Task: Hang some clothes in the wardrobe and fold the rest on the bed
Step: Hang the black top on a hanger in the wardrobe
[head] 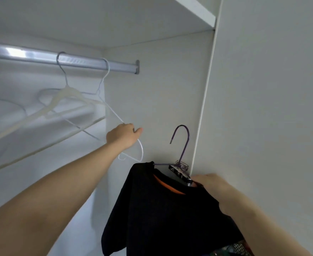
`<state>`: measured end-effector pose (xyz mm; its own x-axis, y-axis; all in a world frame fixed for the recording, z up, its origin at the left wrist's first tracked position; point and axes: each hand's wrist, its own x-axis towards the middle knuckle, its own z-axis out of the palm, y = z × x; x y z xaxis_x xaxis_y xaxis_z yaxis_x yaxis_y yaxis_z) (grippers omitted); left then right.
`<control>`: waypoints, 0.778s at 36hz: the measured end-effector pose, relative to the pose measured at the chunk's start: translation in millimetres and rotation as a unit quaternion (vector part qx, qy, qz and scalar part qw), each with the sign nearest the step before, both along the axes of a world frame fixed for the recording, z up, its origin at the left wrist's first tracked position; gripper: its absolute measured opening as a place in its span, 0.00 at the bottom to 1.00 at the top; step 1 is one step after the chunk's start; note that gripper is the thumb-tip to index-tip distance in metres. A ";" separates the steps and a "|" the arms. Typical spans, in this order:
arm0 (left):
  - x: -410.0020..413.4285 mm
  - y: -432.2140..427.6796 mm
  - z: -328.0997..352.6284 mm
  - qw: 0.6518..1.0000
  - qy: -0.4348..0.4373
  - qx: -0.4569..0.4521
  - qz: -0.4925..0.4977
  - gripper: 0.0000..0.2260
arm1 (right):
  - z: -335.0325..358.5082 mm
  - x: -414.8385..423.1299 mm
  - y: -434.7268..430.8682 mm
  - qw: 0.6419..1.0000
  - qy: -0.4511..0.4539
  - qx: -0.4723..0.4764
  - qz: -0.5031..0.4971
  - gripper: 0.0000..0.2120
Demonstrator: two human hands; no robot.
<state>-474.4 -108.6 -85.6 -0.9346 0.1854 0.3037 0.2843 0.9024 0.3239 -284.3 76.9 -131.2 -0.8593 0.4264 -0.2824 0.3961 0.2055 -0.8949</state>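
A black top [163, 209] with an orange inner collar hangs on a purple wire hanger [181, 145]. My right hand [210, 183] grips that hanger's shoulder through the cloth, low by the wardrobe's right side panel. My left hand [124, 134] reaches into the wardrobe and holds the lower arm of an empty white wire hanger [113, 111], whose hook sits on the silver rail [63, 59]. The hanger is pulled out at a slant toward me.
An empty cream plastic hanger [65, 97] hangs on the rail left of the white one. A white shelf [194, 11] runs above the rail. The wardrobe's side panel [262, 108] rises at right. A metal hinge [181, 174] is fixed to it beside the purple hanger.
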 end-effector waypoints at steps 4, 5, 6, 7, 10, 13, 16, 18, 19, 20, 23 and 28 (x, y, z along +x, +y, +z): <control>17.0 -27.0 -8.4 0.999 0.011 0.044 0.016 0.15 | -0.1 -8.2 -7.9 1.000 -0.010 -0.011 0.026 0.16; 21.2 -32.9 -9.7 0.998 0.012 0.058 0.021 0.12 | 0.4 -10.7 -10.7 0.999 -0.009 -0.012 0.029 0.16; 25.4 -38.3 -10.2 0.997 0.011 0.073 0.025 0.08 | 1.5 -13.3 -13.9 0.999 -0.009 -0.012 0.032 0.16; 29.9 -42.9 -10.0 0.996 0.009 0.090 0.028 0.07 | 4.0 -15.7 -17.6 0.999 -0.008 -0.011 0.035 0.16; 41.5 -53.8 -5.1 0.991 0.007 0.132 0.035 0.13 | 13.9 -25.0 -28.6 0.999 0.000 0.002 0.044 0.14; 49.5 -64.3 2.6 0.982 0.013 0.184 0.031 0.16 | 27.8 -36.6 -39.0 0.999 0.020 0.019 0.045 0.11; 53.8 -73.4 12.3 0.968 0.013 0.249 0.021 0.17 | 44.7 -52.7 -47.8 0.998 0.034 0.015 0.049 0.10; 56.0 -78.2 19.7 0.957 0.002 0.291 0.012 0.15 | 56.1 -65.3 -52.3 0.997 0.044 0.005 0.058 0.10; 56.6 -80.6 23.0 0.951 -0.005 0.309 0.008 0.14 | 61.9 -71.9 -54.6 0.997 0.044 0.000 0.063 0.10; 56.3 -83.1 26.5 0.947 -0.009 0.322 0.005 0.13 | 68.2 -79.3 -57.2 0.997 0.047 -0.003 0.065 0.10; 53.7 -89.6 34.6 0.944 -0.008 0.331 -0.002 0.10 | 85.9 -100.4 -64.4 0.996 0.064 0.000 0.068 0.11; 46.3 -95.2 48.1 0.949 -0.018 0.316 -0.015 0.06 | 118.6 -138.4 -77.7 0.990 0.117 0.013 0.075 0.10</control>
